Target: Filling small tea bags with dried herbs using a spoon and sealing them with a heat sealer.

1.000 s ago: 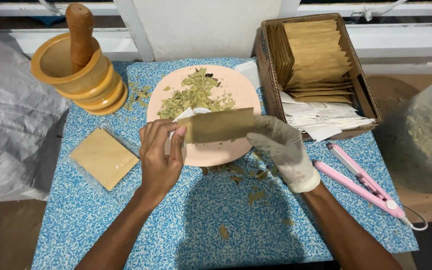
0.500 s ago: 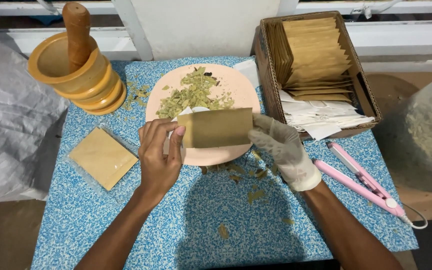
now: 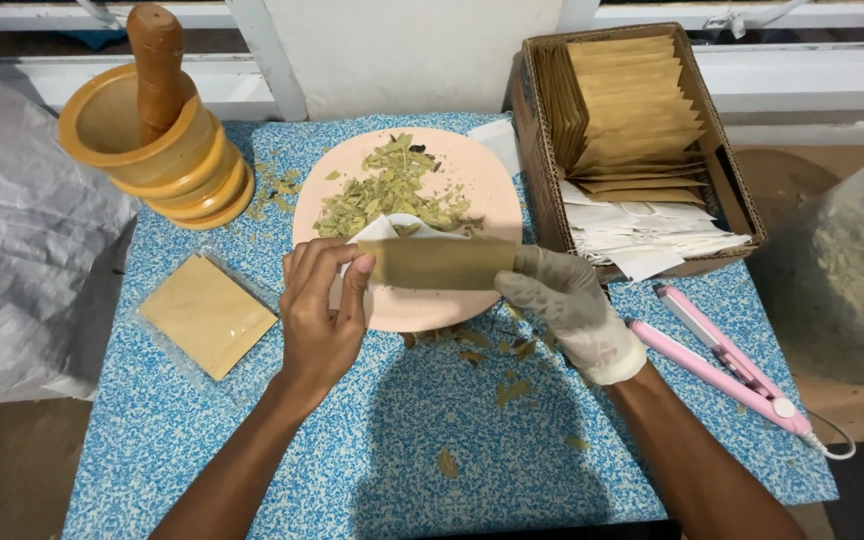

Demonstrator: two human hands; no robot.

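My bare left hand point(image 3: 320, 318) and white-gloved right hand point(image 3: 564, 305) pinch 1 flat brown paper pouch point(image 3: 439, 263) over the round pink plate point(image 3: 472, 190); the blue speckled tabletop's point(image 3: 372, 430) near edge lies open.

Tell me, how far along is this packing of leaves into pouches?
Done: one flat filled pouch lies on the table, and many brown pouches stand in the cardboard box. In hand: the left hand and gloved right hand hold one brown pouch over the pink plate. Left: dried leaves remain; the pink sealer lies untouched.
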